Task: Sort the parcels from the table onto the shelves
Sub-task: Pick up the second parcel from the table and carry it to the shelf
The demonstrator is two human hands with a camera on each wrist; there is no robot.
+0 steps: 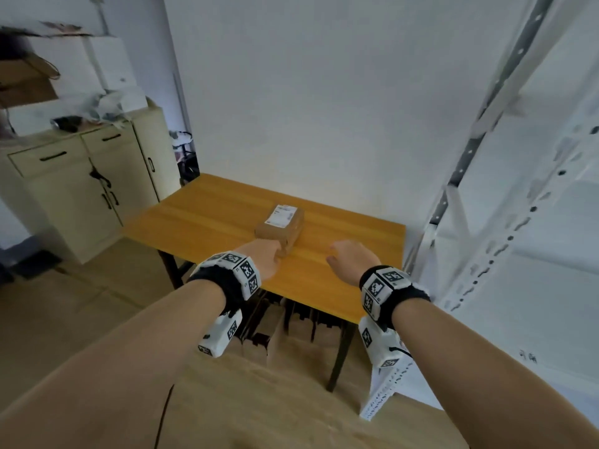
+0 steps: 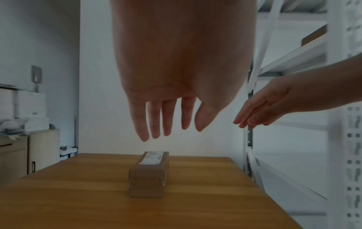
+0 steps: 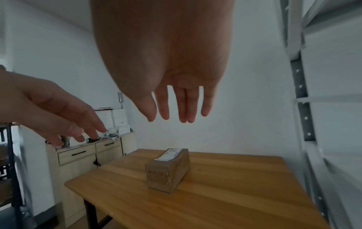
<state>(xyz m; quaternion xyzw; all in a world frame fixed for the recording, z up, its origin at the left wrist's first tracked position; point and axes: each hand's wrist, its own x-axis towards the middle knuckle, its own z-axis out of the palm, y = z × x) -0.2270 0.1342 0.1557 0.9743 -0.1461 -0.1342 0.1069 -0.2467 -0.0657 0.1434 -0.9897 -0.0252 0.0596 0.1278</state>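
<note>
Parcel point(image 1: 281, 227): one brown cardboard box, long and narrow, taped at the near end, white shipping label on top. Lies flat toward the middle of the wooden surface point(image 1: 201, 215), its long side running away from the person. No other parcel shows on the surface.

Left hand point(image 1: 263, 258): raised over the near end of the parcel, palm down. Fingers point(image 2: 154, 124) straight and slightly spread, holding nothing; the wrist views show clear air between them and the box top.

Right hand point(image 1: 351, 257): just to the right of the parcel, also above the surface. Fingers point(image 3: 185, 106) extended and relaxed, holding nothing.

Shelves point(image 1: 525, 196): white metal racking standing right beside the surface, on the person's right. A brown box-like shape sits on an upper shelf in the left wrist view; too cut off to say more.

Cabinet point(image 1: 97, 176): pale, with drawers, off to the left, cluttered on top.

Step in hand, by my reading: the reach for the parcel, before any contact. The grasp is not yet made.

Next move calls for: both hands lowering to the box, one at each long side or one at each end, closing firmly enough to lift it level, then a turn to the right toward the shelves. The box looks light and rigid; a two-handed hold should keep it from tipping.
</note>
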